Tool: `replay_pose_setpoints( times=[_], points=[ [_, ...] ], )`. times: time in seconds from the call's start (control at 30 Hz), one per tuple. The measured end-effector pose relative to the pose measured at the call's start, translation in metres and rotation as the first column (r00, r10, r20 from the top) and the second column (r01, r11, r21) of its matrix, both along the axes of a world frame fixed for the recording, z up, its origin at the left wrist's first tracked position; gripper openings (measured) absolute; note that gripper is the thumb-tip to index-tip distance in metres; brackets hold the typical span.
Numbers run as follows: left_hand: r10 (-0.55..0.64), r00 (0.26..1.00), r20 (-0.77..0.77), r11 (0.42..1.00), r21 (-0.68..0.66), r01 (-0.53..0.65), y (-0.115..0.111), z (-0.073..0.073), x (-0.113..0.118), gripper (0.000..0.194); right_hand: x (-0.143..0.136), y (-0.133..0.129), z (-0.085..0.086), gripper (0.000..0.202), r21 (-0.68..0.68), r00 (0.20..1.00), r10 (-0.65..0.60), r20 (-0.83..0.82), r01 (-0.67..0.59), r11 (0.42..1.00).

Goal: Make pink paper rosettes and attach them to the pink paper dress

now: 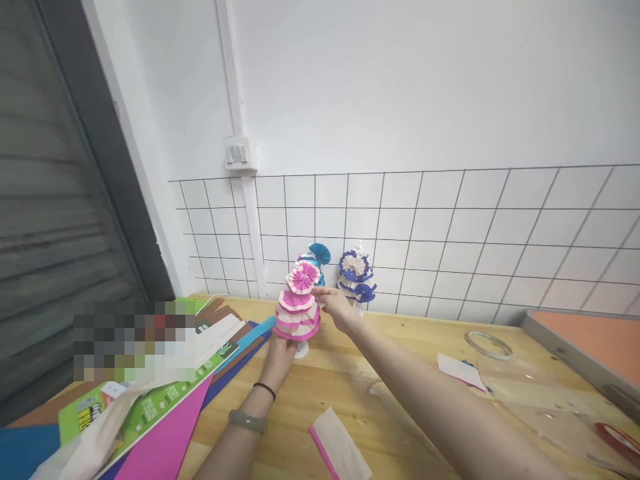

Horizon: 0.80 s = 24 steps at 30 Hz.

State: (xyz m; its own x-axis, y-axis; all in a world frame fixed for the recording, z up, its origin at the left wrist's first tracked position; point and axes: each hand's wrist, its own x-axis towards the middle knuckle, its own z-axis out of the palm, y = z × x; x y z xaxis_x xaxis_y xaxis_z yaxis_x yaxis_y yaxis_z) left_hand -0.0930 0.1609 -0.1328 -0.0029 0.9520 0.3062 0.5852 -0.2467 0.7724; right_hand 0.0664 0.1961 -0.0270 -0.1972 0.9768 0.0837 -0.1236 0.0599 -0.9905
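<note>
A tiered pink-and-white pleated paper ornament (pixel 298 320) stands upright over a round white base (pixel 301 350). My left hand (pixel 281 352) grips it low down, with its fingers largely hidden under the bottom paper tier. Near the top sits a pink pleated paper rosette (pixel 304 276). The fingertips of my right hand (pixel 336 307) pinch the rosette's right edge. Directly behind is a similar blue ornament (pixel 320 253), partly covered by the pink one. A navy-and-cream ornament (pixel 356 280) stands just beyond my right hand.
Coloured paper sheets, including a pink sheet (pixel 167 427), and a green printed pack (pixel 150 413) pile up at the left. A pink-edged paper strip (pixel 340 445) lies in front. At right are a tape roll (pixel 489 345), clear plastic (pixel 540 393), a red roll (pixel 620 440) and an orange-topped board (pixel 590 337).
</note>
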Motion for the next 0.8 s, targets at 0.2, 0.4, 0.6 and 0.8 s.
replay_pose_setpoints(
  times=[0.2, 0.4, 0.6, 0.8],
  points=[
    [0.003, 0.999, 0.038, 1.0, -0.016, -0.003, 0.001, -0.002, 0.001, 0.024, 0.032, -0.013, -0.014, 0.043, -0.062, 0.985, -0.143, 0.095, 0.15, 0.987],
    [-0.011, 0.996, 0.09, 1.0, -0.01, 0.012, -0.005, 0.0, 0.001, 0.031, 0.116, -0.085, -0.018, 0.037, -0.173, 0.961, -0.159, 0.226, 0.201, 0.964],
    [-0.009, 0.994, 0.111, 1.0, -0.025, 0.012, -0.009, 0.006, -0.003, 0.024, 0.2, -0.182, -0.025, 0.034, -0.28, 0.935, -0.154, 0.32, 0.248, 0.927],
    [-0.037, 0.996, 0.078, 0.997, -0.07, 0.042, -0.021, 0.015, -0.003, 0.032, 0.236, -0.245, -0.07, 0.043, -0.4, 0.921, 0.027, 0.388, 0.142, 0.905]
  ],
)
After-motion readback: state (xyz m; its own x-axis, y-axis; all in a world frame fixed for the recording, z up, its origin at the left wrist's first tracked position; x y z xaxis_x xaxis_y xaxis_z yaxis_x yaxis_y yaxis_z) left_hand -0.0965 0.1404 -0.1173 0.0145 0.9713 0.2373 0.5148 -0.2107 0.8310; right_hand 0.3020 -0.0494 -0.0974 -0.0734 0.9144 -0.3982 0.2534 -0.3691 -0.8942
